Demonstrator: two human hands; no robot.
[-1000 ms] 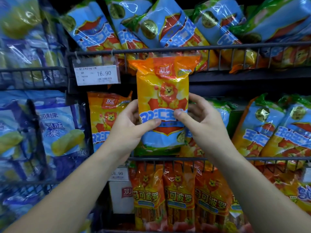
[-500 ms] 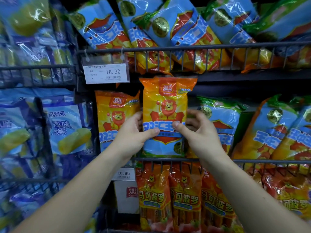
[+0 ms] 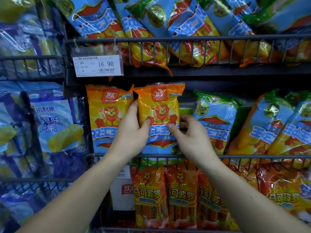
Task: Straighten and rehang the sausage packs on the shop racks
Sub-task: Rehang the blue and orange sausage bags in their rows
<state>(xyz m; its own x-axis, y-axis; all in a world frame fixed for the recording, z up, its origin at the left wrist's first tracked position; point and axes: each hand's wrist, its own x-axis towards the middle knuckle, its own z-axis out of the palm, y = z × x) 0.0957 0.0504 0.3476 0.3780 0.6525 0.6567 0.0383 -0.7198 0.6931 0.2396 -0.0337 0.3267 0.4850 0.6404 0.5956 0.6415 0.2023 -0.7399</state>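
An orange sausage pack with a lion picture (image 3: 160, 105) stands upright in the middle wire rack (image 3: 235, 156), its bottom behind the rack's front rail. My left hand (image 3: 133, 133) grips its left edge, thumb on the front. My right hand (image 3: 190, 138) grips its right edge, thumb on the front and fingers curled behind. A matching orange lion pack (image 3: 106, 115) stands just to its left, partly covered by my left hand.
Blue and green sausage packs (image 3: 213, 118) fill the rack to the right. The upper rack (image 3: 185, 39) holds leaning blue packs above a 16.90 price tag (image 3: 98, 65). Orange packs (image 3: 149, 195) hang in the rack below. Corn sausage packs (image 3: 53, 125) fill the left racks.
Both hands have lowered the orange lion pack from in front of the upper rack down into the middle rack, beside the matching pack. The view has moved closer to the shelves.
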